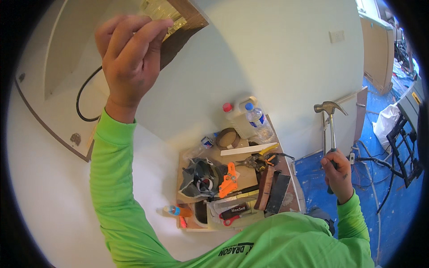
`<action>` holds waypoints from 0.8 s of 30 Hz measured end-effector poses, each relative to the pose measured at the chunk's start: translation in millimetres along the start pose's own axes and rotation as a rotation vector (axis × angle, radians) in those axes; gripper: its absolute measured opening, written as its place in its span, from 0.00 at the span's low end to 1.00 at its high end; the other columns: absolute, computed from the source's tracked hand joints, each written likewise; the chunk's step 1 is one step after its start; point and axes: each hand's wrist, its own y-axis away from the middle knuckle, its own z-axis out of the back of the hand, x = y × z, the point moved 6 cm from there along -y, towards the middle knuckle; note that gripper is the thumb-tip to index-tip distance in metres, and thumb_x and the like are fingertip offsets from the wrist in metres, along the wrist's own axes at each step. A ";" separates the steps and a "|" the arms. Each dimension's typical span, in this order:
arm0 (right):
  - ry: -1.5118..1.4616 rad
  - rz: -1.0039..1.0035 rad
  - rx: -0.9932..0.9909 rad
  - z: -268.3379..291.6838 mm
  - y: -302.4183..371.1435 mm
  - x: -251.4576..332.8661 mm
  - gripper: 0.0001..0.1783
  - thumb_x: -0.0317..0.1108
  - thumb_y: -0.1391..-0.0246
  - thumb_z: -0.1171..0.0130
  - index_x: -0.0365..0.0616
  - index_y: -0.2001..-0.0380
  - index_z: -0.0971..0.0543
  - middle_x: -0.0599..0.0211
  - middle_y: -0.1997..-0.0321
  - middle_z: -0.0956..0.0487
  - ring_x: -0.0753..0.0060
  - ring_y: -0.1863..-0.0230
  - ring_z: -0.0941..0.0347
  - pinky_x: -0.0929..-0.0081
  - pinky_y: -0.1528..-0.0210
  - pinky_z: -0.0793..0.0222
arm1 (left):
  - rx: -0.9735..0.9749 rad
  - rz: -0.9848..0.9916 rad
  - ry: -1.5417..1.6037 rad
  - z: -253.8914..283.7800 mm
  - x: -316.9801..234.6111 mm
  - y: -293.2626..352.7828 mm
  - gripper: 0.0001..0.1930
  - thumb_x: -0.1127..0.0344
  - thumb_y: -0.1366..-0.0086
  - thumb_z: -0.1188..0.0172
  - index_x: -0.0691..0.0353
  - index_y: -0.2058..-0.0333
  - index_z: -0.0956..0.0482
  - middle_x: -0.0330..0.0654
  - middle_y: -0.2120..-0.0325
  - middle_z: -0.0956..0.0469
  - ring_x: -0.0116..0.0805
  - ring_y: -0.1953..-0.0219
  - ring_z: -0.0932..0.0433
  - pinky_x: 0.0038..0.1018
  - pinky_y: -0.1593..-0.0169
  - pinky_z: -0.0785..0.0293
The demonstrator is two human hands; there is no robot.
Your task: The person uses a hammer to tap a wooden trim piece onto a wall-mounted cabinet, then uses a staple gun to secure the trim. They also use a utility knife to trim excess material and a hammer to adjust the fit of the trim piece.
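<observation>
My right hand (341, 175) is wrapped round the dark handle of a claw hammer (332, 127), which stands head-up with its metal head above the hand. Up at the left, my left hand (127, 60) is raised with its fingers curled and the fingertips drawn together. It overlaps a brown wooden edge (179, 41) beside a shiny yellowish patch (164, 12). What the left fingers pinch, if anything, is too small or hidden to tell.
Below me a work surface (290, 196) carries a tape roll (228, 138), water bottle (258, 118), white jug (241, 123), orange tool (229, 181), snips (257, 160) and a dark bag (201, 178). Blue sheeting (313, 178) with cables covers the floor at right. A black cable (79, 100) loops at left.
</observation>
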 end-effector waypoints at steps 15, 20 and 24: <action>-0.049 0.045 0.020 -19.6 -16.7 -12.0 0.09 0.25 0.38 0.39 0.35 0.73 0.25 0.70 0.70 0.33 0.82 0.82 0.36 0.80 0.83 0.41 | 0.026 -0.004 0.003 -2.8 -2.9 -5.6 0.12 0.72 0.44 0.27 0.51 0.62 0.14 0.28 0.66 0.20 0.36 0.56 0.28 0.27 0.51 0.33; 0.019 0.069 0.018 -15.2 -16.8 -14.4 0.08 0.23 0.40 0.39 0.35 0.74 0.25 0.70 0.70 0.33 0.81 0.81 0.36 0.78 0.82 0.41 | 0.030 0.004 0.007 -3.1 -5.1 -5.8 0.12 0.72 0.44 0.27 0.51 0.62 0.14 0.28 0.67 0.20 0.35 0.56 0.28 0.27 0.51 0.33; 0.011 0.052 0.002 -12.9 -14.7 -15.0 0.07 0.22 0.40 0.40 0.34 0.73 0.25 0.69 0.70 0.33 0.81 0.82 0.36 0.78 0.81 0.41 | 0.028 0.007 0.019 -3.4 -3.7 -5.0 0.12 0.73 0.44 0.27 0.51 0.62 0.14 0.28 0.66 0.20 0.35 0.56 0.28 0.28 0.50 0.34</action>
